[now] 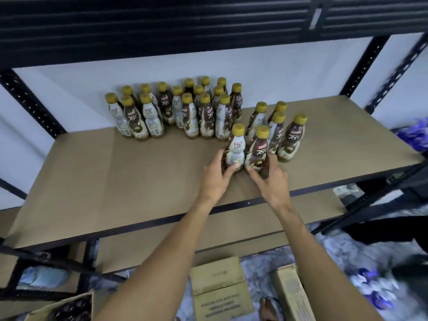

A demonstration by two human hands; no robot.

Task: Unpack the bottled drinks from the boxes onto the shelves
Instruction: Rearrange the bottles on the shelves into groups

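While both forearms stretch forward from the bottom of the view, the left hand [217,176] and the right hand [272,181] meet near the middle of the shelf [115,181]. Each is wrapped round the lower body of 1 bottle. The left hand grips the white-labelled bottle [235,148], with its thumb across the front near the base and its fingers curled round the left side. The right hand grips the brown-labelled bottle [257,151], thumb low on the front and fingers round the right side. These 2 bottles stand upright and touch each other. I cannot tell whether their bases rest on the board or hang just above it. Both hands sit just inside the front rail [162,222].

Just behind and to the right, 4 more bottles [287,140] stand in a tight cluster, the nearest close to the brown-labelled bottle. Farther back, left of centre, a larger group of bottles [176,112] is packed against the rear wall [92,84]. Between that group and the front rail, bare brown board runs from the left hand to the shelf's left edge. Right of the 4, board runs on to the right corner. An upper shelf [162,24] hangs overhead.

On the floor below, a closed cardboard box [220,290] sits between the arms. A second box [289,293] lies beside the right forearm, and an open box [67,306] shows at bottom left.
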